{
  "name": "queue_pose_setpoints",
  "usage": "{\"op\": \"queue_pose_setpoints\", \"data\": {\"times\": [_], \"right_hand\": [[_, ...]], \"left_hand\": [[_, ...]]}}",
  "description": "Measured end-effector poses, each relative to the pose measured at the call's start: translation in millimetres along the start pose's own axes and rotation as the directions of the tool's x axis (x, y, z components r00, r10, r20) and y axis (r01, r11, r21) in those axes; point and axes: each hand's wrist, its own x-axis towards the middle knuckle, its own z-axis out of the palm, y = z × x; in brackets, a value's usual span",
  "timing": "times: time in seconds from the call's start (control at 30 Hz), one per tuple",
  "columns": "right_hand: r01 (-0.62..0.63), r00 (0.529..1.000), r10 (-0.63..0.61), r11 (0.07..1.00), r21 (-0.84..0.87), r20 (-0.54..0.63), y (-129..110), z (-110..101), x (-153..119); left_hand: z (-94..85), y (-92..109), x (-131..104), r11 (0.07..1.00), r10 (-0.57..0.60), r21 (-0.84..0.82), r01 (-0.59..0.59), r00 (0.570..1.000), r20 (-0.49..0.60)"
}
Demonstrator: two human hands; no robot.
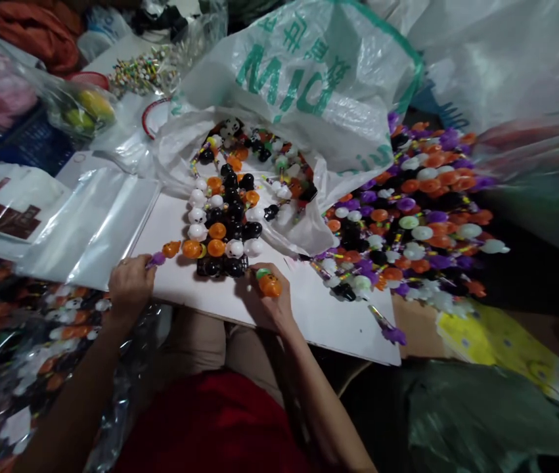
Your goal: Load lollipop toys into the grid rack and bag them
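My left hand (131,284) is at the left edge of the white board, its fingers closed around a small purple plastic trinket (156,259). Just beyond its fingertips is an orange pumpkin trinket (171,248); I cannot tell whether the two are joined. Near the front edge, my right hand (279,303) is closed on another orange pumpkin trinket with a green top (270,284). Between the hands, orange, white and black figure heads (217,231) lie in close rows, running back toward the bag's mouth. Two black ones (223,266) sit in front.
Behind the rows, a white plastic bag with green print (303,72) gapes open over more trinkets. A large heap of them (407,217) covers the right side. Clear plastic sleeves (92,223) lie on the left, above bagged trinkets (57,328). One purple-ended piece (393,334) lies at the board's right corner.
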Motion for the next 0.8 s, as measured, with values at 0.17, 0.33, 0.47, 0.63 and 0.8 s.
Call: {"op": "queue_pose_setpoints", "data": {"times": [0.17, 0.33, 0.47, 0.63, 0.8], "right_hand": [[0.085, 0.995, -0.073, 0.974, -0.212, 0.067, -1.3, -6.3, 2.8], [0.186, 0.976, -0.136, 0.93, -0.316, 0.172, 3.5, -7.7, 8.9], [0.182, 0.974, -0.123, 0.924, -0.337, 0.191, 4.3, -4.5, 15.5], [0.151, 0.984, -0.112, 0.94, -0.306, 0.141, 2.1, -6.7, 9.8], [0.144, 0.978, -0.098, 0.955, -0.258, 0.181, 8.2, -3.4, -4.6]], "left_hand": [[-7.9, 1.5, -19.7, 0.99, -0.058, -0.129, 0.06, 0.998, 0.019], [9.3, 37.5, -39.7, 0.796, -0.168, -0.545, 0.263, 0.961, 0.217], [46.3, 61.4, -48.9, 0.836, -0.126, -0.52, 0.173, 0.984, 0.124], [58.0, 61.0, -52.1, 0.912, -0.03, -0.404, 0.067, 0.995, 0.097], [50.1, 52.1, -61.0, 0.953, 0.11, -0.294, -0.069, 0.986, 0.123]]}}
